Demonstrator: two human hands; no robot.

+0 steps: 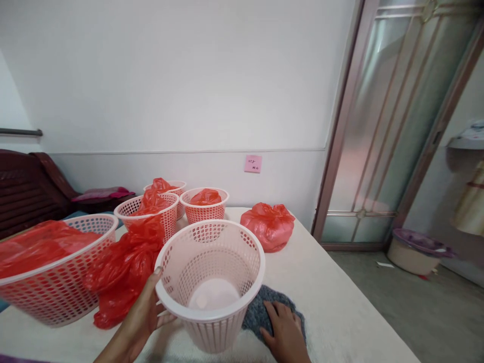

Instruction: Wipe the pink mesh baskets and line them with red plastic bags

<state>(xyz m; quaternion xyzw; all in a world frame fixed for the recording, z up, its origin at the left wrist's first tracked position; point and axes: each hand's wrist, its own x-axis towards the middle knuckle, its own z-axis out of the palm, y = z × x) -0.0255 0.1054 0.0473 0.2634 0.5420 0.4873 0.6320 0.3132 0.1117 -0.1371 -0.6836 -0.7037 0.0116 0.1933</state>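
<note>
A round pale pink plastic basket (215, 315) with a perforated wall stands in front of me, tilted a little toward me, with nothing inside. My left hand (151, 300) grips it by the left side, thumb at the rim and fingers under and behind the wall. To its right, a dark grey-blue cloth (270, 298) lies bunched on the table. My right hand (282, 330) rests flat on that cloth with its fingers spread. Just beyond my left hand, a crumpled red plastic bag (128, 267) leans by the baskets.
A large basket (75, 292) with a red bag sits at left. Smaller baskets (204, 214) with red bags stand behind. A tied red bag (267, 227) is near the table's (336, 307) right edge. A pink note (253, 164) is on the wall; a bucket (412, 254) stands by the door.
</note>
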